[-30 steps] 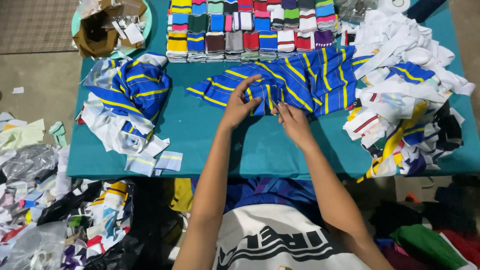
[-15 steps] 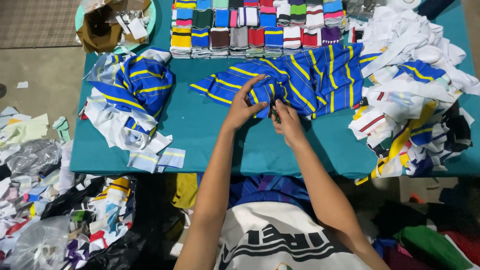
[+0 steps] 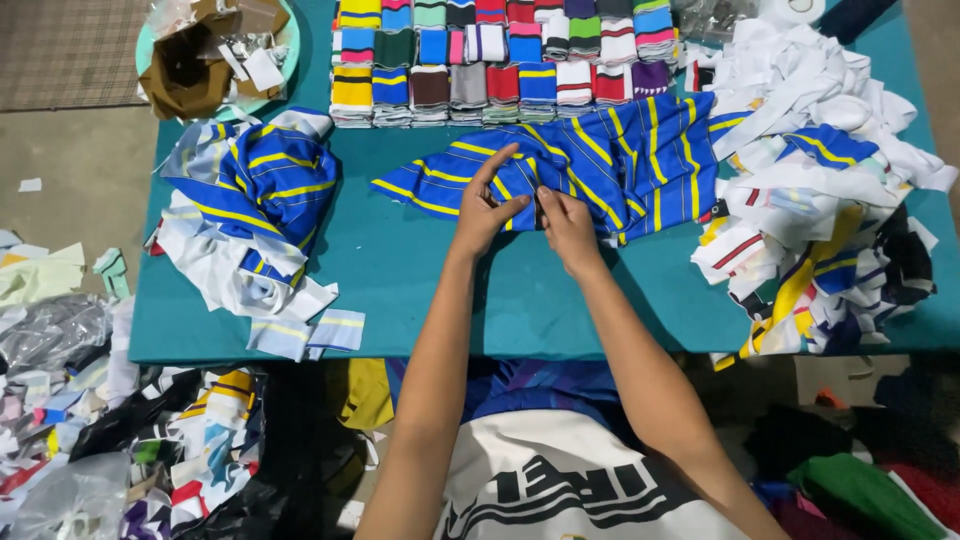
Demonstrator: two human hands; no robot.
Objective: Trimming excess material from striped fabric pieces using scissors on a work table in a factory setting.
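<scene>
Two hands meet at the middle of the teal worktop, both on the blue cloth with yellow stripes that lies spread across it. The left hand has its forefinger stretched out flat over the cloth and its thumb pinching the near edge, so it is closed on the fabric. The right hand sits just beside it, touching thumb to thumb, fingers curled down and gripping the same near edge. From that pinch the striped cloth runs away up and to the right, its far side reaching the rows of folded knit bands stacked along the back of the worktop in yellow, blue, green, red, white and purple. Left of the striped cloth, well apart from it, lies a heap of blue, yellow and white cloth, with a couple of pale striped pieces at its near corner by the worktop's edge. Behind that heap, at the back left corner, a round green tray holds brown paper and white tags. Right of the striped cloth, touching its end, a big pile of white and mixed scraps covers that end of the worktop. Off the worktop's left side, scraps and plastic bags litter the floor.
</scene>
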